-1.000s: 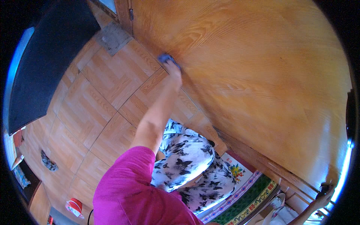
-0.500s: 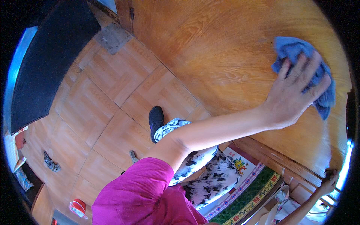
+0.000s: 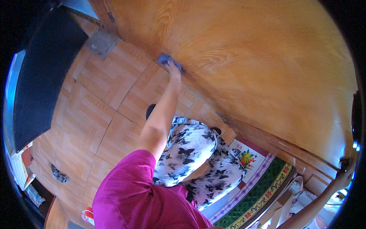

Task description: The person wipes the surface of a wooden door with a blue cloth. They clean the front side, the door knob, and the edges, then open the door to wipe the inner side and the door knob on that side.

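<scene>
Cloth [image 3: 164, 58] clamped in left grip [image 3: 174, 68], long axis along foot of door [image 3: 236, 61]; right grip [image 3: 344, 177] by door's outer edge, closure unclear.

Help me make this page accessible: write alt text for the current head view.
A person's left hand holds a blue cloth at the lower edge of a wooden panel, by a tiled floor. The right hand is near the panel's right end, its grip unclear.

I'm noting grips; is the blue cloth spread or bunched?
Bunched, apparently: the cloth shows as a small, blurred clump at the left hand.
</scene>
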Tool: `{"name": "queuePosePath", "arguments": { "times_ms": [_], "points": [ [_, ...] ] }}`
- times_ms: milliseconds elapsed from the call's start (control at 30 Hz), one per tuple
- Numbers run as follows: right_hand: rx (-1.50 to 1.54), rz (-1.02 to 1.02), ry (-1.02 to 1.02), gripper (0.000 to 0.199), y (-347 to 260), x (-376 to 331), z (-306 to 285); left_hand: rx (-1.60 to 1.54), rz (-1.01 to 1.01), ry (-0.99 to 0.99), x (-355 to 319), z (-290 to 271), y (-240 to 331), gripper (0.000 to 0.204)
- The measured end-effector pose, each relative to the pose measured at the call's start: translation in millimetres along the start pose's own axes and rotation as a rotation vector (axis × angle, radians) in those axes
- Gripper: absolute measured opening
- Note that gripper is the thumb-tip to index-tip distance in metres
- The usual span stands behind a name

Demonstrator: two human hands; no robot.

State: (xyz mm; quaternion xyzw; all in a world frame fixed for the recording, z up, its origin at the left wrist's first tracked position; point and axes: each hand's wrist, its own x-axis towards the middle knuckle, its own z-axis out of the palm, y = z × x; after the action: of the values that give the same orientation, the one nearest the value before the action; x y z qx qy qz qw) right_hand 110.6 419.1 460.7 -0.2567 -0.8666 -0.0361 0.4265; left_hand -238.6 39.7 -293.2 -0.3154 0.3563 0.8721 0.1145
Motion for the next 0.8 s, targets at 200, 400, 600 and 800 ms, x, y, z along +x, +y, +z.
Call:
{"name": "queuePosePath", "arguments": {
  "times_ms": [200,400,600,800],
  "points": [
    [-0.286,0.075,0.118,0.052,5,11,13,-0.049,0.094,0.003,-117,75,-21,0.022],
    [0.151,0.097,-0.014,0.028,-21,7,45,0.438,0.930,-0.337,-309,202,92,0.090],
    [0.331,0.164,0.015,0.023,-109,-38,58,0.488,1.711,-0.402,-270,205,123,0.067],
    [0.347,0.247,-0.001,0.027,-90,-24,59,0.948,1.185,-0.263,-159,52,5,0.082]
  ]
}}
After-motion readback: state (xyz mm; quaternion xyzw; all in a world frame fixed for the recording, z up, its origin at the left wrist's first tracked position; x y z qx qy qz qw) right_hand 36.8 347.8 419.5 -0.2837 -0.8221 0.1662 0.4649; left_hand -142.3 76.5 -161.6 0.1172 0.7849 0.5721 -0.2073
